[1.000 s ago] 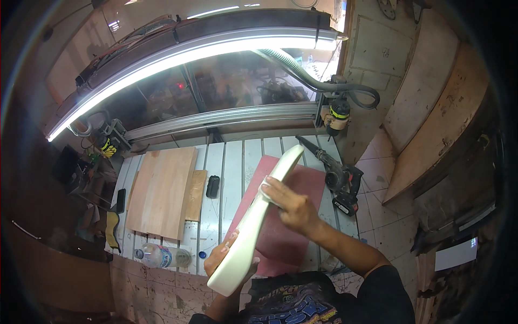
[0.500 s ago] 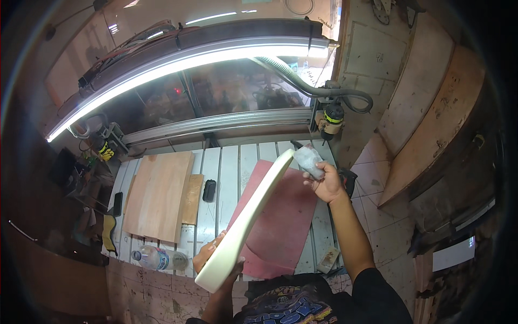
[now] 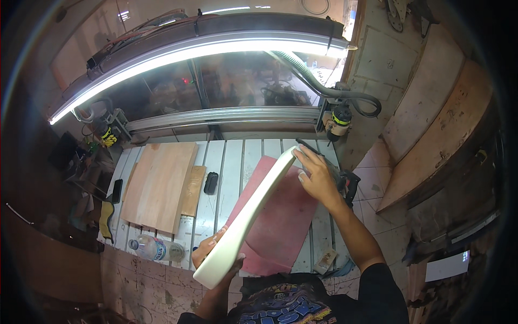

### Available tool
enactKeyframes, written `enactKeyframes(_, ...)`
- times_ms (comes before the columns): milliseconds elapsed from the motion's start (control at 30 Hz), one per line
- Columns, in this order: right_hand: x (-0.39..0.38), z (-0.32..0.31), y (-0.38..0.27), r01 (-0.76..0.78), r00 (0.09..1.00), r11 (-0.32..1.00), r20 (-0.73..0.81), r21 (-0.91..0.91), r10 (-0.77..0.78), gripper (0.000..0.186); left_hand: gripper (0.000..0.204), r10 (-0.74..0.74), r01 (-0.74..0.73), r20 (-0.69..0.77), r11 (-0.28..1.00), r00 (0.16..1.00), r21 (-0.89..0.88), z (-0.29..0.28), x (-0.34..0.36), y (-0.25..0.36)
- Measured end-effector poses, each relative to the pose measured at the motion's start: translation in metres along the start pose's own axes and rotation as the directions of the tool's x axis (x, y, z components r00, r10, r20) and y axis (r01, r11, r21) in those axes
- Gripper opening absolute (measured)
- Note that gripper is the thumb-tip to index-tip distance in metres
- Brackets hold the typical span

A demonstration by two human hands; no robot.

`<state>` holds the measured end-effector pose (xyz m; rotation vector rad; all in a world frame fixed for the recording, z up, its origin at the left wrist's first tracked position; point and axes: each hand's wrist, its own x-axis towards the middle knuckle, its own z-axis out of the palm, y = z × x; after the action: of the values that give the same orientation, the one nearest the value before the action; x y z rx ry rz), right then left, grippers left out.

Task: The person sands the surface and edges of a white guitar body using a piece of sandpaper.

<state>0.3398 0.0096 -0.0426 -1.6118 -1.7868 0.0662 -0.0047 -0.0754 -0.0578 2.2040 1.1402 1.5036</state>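
A long, smooth, cream-white curved piece (image 3: 249, 216) slants over the table, its broad end near me and its narrow tip at the far right. My left hand (image 3: 208, 252) grips the broad end, with fingers on its left side and part of the hand hidden beneath. At the narrow tip, my right hand (image 3: 318, 175) lies with fingers stretched out, fingertips touching the piece. No grey-white pad shows in that hand. Under the piece, a red sheet (image 3: 280, 221) covers part of the slatted table (image 3: 245, 148).
Wooden boards (image 3: 161, 186), a black case (image 3: 211, 183), a phone (image 3: 117, 190) and a clear plastic bottle (image 3: 156, 248) are on the left. A small block (image 3: 325, 261) sits at the near right. A machine rail (image 3: 226, 116) with a spindle (image 3: 339, 123) spans the back.
The grey-white pad has gone from my right hand, whose fingers have straightened onto the narrow tip. My left hand keeps its grip. The view has shifted slightly.
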Motion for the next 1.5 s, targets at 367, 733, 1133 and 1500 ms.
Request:
enactKeyframes(367, -0.028, 0.037, -0.062, 0.476, 0.877, 0.875, -0.114, 0.088, -0.466, 0.054, 0.073, -0.024, 0.025, -0.023, 1.0, 0.999, 0.016, -0.003, 0.003, -0.004)
enactKeyframes(733, -0.006, 0.042, -0.037, 0.347, 0.903, 0.938, -0.269, 0.001, -0.334, 0.056, 0.071, -0.027, 0.027, -0.014, 1.0, 1.0, -0.002, -0.001, 0.007, -0.005)
enactKeyframes(1133, -0.051, -0.001, -0.172, 0.076, 0.929, 0.513, 0.127, 0.855, -0.349, 0.054, 0.069, -0.058, 0.057, -0.032, 0.998, 0.998, -0.033, -0.005, 0.007, -0.008)
enactKeyframes(1500, -0.045, -0.015, -0.173, 0.203, 0.924, 0.674, 0.088, 0.71, -0.372, 0.067, 0.067, -0.087, 0.084, -0.023, 0.99, 0.996, -0.116, 0.004, 0.009, -0.001)
